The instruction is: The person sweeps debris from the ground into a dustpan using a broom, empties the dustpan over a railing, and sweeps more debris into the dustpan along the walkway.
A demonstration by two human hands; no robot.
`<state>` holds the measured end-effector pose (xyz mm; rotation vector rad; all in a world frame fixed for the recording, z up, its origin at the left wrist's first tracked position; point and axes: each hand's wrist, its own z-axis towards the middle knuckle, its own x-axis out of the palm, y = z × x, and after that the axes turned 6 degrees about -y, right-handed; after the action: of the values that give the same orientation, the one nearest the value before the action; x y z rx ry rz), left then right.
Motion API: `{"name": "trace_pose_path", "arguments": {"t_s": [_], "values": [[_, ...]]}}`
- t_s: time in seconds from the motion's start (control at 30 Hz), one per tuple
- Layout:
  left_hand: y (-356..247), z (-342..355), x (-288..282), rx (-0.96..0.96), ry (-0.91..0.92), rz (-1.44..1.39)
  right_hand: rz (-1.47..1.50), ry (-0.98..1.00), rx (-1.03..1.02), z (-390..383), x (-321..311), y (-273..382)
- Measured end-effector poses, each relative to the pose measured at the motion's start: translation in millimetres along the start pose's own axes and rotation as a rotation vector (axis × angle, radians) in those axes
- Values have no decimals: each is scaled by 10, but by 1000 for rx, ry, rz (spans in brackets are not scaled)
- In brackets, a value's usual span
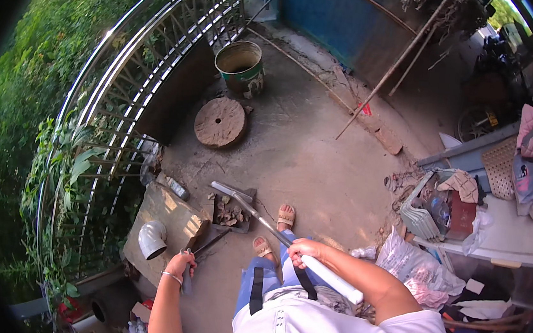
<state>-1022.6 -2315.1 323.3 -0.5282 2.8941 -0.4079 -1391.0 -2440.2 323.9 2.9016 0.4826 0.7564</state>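
Note:
My left hand (181,265) is closed around the handle of a black dustpan (240,229). The dustpan rests on the concrete floor with brown dry leaves or similar debris (230,213) in it. In my right hand (301,251) is the pole of a long-handled broom (263,219), gripped below its thick white end section. The pole slants away to the left, and its narrow pale head (231,191) lies at the dustpan's far edge. Whether the head has bristles or a blade I cannot tell.
Left of the dustpan, a stone block (168,216) bears a grey elbow pipe (152,239). Farther off are a round millstone (219,122) and a large bucket (239,60). A metal railing (104,86) runs along the left. Bags (411,264) and a cluttered table (517,229) stand right.

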Motion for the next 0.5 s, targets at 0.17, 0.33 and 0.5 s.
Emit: {"name": "trace_pose_path", "arguments": {"t_s": [0.17, 0.33, 0.5], "values": [[21, -64, 145, 7, 11, -12, 70, -3, -78, -626, -270, -425], [-92, -256, 546, 100, 62, 127, -73, -195, -243, -1066, -316, -850], [-200, -517, 892, 169, 118, 260, 328, -222, -253, -1556, -549, -1012]]}}
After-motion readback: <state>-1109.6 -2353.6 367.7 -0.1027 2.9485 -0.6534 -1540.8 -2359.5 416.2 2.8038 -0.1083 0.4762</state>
